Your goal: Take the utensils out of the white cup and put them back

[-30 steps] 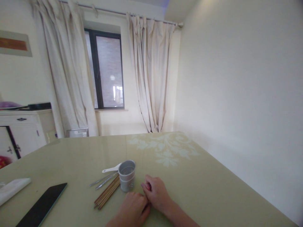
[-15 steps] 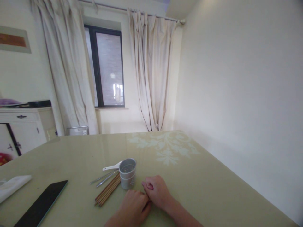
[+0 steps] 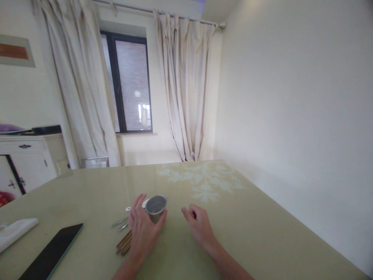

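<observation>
1. Grey, tapered, probably plastic cup (image 3: 156,206) on glossy pale-green table (image 3: 276,243), well inside far edge; likely light, stiff: grip sides.
2. Left hand (image 3: 142,229): spread around cup, contact unclear.
3. Right hand (image 3: 199,225): loose fist, seemingly empty.

We've got a dark-framed window (image 3: 134,85) at the back, bright reflections in the pane. Pale curtains (image 3: 186,85) hang either side from a rod (image 3: 131,7). White cabinet (image 3: 32,159) at far left, dark metal pulls; on top we see a flat black item (image 3: 46,130) and something purple (image 3: 10,127). Grey wall panel with an orange-brown strip (image 3: 15,51) above. Silver-framed object (image 3: 94,162) partly hidden behind the far edge of the greenish surface (image 3: 276,241), which carries a pale floral pattern (image 3: 206,194). Near left: black flat slab (image 3: 52,251), white item (image 3: 19,232) beyond it. Red thing at left edge (image 3: 5,198), can't identify. Plain off-white wall (image 3: 291,97) to our right.
</observation>
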`<act>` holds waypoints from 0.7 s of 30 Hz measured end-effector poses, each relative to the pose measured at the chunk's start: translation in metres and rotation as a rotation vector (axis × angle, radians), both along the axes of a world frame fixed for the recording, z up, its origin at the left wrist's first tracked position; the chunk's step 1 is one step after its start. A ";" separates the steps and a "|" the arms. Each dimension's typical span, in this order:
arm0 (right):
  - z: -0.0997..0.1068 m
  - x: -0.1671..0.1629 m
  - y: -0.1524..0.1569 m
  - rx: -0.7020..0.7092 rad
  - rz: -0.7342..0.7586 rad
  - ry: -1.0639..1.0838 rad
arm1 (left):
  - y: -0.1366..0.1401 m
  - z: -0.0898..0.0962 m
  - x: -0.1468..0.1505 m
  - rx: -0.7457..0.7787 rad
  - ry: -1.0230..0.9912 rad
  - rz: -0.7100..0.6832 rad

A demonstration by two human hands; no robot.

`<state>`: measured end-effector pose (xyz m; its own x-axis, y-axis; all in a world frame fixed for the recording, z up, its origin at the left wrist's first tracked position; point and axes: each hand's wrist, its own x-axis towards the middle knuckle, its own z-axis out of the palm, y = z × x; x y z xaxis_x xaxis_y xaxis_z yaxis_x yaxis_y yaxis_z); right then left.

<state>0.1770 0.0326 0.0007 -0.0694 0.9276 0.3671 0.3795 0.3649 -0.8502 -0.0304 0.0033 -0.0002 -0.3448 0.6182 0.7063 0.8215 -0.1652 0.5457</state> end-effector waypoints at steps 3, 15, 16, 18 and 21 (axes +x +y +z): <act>0.005 0.001 0.002 -0.027 -0.017 0.154 | 0.003 -0.007 0.000 -0.150 -0.164 -0.187; 0.004 0.005 0.013 -0.241 -0.034 0.563 | -0.041 -0.005 0.041 -0.448 -0.350 -1.046; 0.003 0.005 0.013 -0.250 -0.037 0.564 | -0.038 0.000 0.034 -0.411 -0.337 -1.051; 0.004 0.006 0.012 -0.259 -0.043 0.556 | -0.031 0.010 0.018 -0.303 -0.320 -0.946; 0.007 0.009 0.009 -0.290 -0.020 0.536 | -0.015 0.022 -0.008 -0.323 -0.182 -0.505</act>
<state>0.1859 0.0421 0.0077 0.0740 0.9942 0.0783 -0.1246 0.0871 -0.9884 -0.0384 -0.0120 0.0215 -0.0514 0.9090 0.4136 0.5744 -0.3119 0.7568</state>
